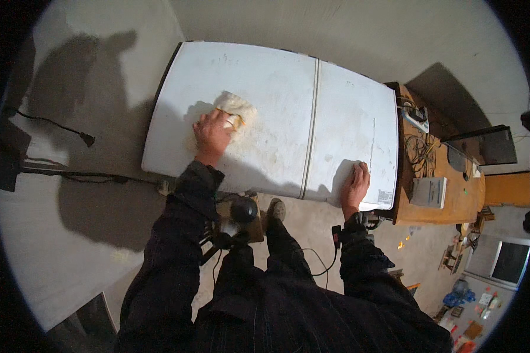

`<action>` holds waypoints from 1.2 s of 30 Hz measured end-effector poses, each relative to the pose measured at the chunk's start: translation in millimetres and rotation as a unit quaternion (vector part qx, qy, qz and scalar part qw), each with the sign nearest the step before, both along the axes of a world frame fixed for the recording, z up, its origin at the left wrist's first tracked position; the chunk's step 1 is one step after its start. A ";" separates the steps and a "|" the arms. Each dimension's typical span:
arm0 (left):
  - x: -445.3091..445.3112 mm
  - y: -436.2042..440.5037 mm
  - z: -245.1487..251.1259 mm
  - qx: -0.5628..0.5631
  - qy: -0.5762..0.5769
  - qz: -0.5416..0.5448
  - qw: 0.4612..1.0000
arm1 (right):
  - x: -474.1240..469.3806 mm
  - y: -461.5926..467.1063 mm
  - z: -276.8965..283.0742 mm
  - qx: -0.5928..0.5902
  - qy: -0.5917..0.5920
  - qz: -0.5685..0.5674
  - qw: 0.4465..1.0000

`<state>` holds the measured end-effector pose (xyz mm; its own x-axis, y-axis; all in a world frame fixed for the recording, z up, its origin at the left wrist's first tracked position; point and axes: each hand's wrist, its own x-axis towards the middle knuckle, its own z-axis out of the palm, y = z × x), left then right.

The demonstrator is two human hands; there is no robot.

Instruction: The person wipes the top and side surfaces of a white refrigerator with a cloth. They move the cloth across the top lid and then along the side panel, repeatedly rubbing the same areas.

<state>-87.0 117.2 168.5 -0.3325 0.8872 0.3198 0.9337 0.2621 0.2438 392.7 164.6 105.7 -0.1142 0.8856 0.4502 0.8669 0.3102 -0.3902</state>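
Before me is a large white appliance with two panels, seemingly a chest freezer or refrigerator, divided by a seam. Its surface bears smudges, scratches and a small printed label near the right corner. On the larger left panel, my left hand grips a pale cream cloth with orange-yellow edging and presses it against the surface. Toward the near right corner my right hand rests on the smaller panel, its fingers loosely bent, with no object visible in it.
At the right, a wooden table bears a power strip, tangled cables, a white box and a dark monitor. A black round object stands below the appliance's near edge. A black cable hangs near my right forearm.
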 end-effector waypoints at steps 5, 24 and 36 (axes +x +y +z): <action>-46.9 -25.1 3.6 -0.017 0.015 0.051 0.998 | 1.1 1.7 -1.5 -0.008 0.012 0.003 1.000; -165.0 -137.6 -45.8 -0.049 0.018 0.198 0.979 | 2.0 2.4 -2.1 -0.019 -0.014 -0.005 1.000; -64.0 -147.7 -23.7 -0.025 -0.005 0.175 0.984 | 4.7 8.5 -7.8 -0.016 -0.017 -0.006 1.000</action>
